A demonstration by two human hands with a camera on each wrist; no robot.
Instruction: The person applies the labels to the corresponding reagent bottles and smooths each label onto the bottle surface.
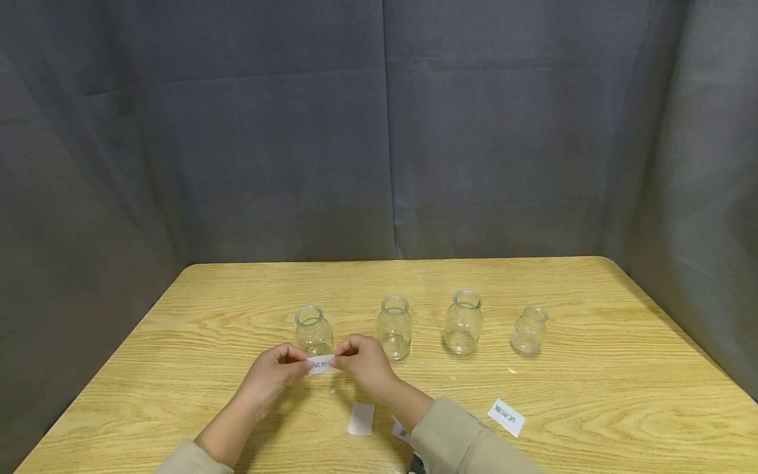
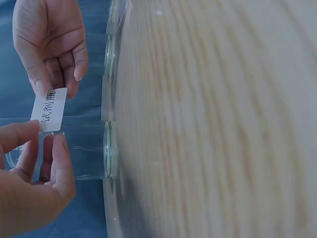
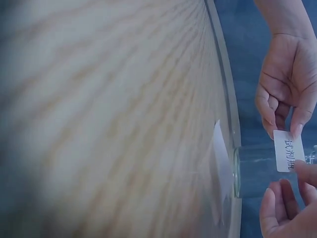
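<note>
Label reads 试剂瓶

Our left hand [image 1: 269, 378] and right hand [image 1: 366, 364] pinch the label [image 1: 320, 365] by its ends, lower centre of head frame, across base of leftmost jar [image 1: 314, 330]; contact unclear. Loose card [image 1: 506, 418], lower right: looks like same text. Cut-off card [image 1: 400, 432], partly behind right sleeve [image 1: 453, 438]: we can't read it.
</note>
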